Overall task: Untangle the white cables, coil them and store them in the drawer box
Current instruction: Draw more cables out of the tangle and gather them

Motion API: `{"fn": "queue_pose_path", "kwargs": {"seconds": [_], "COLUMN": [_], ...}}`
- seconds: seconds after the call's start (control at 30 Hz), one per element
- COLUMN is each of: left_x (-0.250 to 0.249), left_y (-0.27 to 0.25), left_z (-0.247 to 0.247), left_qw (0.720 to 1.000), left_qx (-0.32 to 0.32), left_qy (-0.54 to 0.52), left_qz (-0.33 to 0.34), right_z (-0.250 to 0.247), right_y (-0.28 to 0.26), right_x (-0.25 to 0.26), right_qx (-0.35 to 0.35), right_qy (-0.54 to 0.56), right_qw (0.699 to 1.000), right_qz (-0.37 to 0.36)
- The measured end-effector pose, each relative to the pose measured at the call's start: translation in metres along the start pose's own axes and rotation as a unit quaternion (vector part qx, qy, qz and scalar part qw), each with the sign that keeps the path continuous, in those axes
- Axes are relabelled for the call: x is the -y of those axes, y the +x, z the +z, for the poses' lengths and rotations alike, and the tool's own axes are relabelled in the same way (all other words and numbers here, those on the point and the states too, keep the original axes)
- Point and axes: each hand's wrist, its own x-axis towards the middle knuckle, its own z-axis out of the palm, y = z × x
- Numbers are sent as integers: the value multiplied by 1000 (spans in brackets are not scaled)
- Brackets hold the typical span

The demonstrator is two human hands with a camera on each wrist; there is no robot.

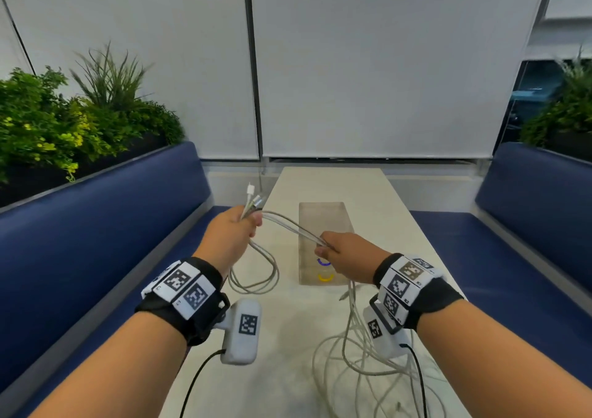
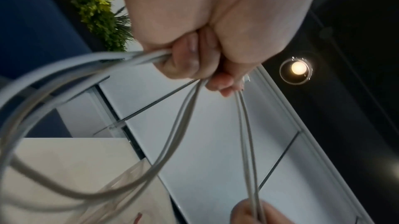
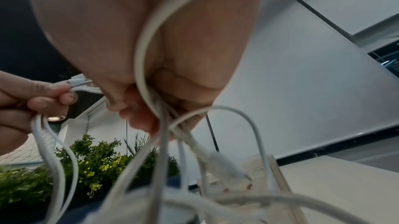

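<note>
My left hand (image 1: 237,228) grips a bundle of white cables (image 1: 256,276) above the table's left edge, with white connector ends (image 1: 250,190) sticking up past the fist. Loops of cable hang below that fist. Two strands (image 1: 288,223) run from it to my right hand (image 1: 333,251), which pinches them over the clear drawer box (image 1: 323,222). In the left wrist view the fingers (image 2: 185,63) curl round the cables (image 2: 172,133). In the right wrist view the cables (image 3: 146,53) run over my right palm and hang down. A loose tangle (image 1: 362,363) lies on the table under my right wrist.
The narrow pale table (image 1: 400,231) runs away from me between two blue benches (image 1: 96,225), (image 1: 528,225). Planters with green plants (image 1: 64,119) stand behind each bench. The box holds small blue and yellow rings (image 1: 325,270). White blinds close the far end.
</note>
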Motion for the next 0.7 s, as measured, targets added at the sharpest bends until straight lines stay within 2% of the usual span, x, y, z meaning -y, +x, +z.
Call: {"fn": "queue_pose_path", "kwargs": {"seconds": [0.27,0.5,0.7], "left_x": [-2,-4,4], "left_y": [21,32,35], "left_z": [-29,-55,-67], "left_qw": [989,970,964], "left_qx": [-130,-216,-250], "left_qy": [-62,-105,-75], "left_qz": [28,44,50], "right_z": [-3,-10,0], "right_y": [8,6,2], "right_x": [-18,-41,-49], "right_qx": [29,38,36], "right_qy": [6,-90,-203], "right_qw": [999,990,967], "right_qz": [39,99,150]}}
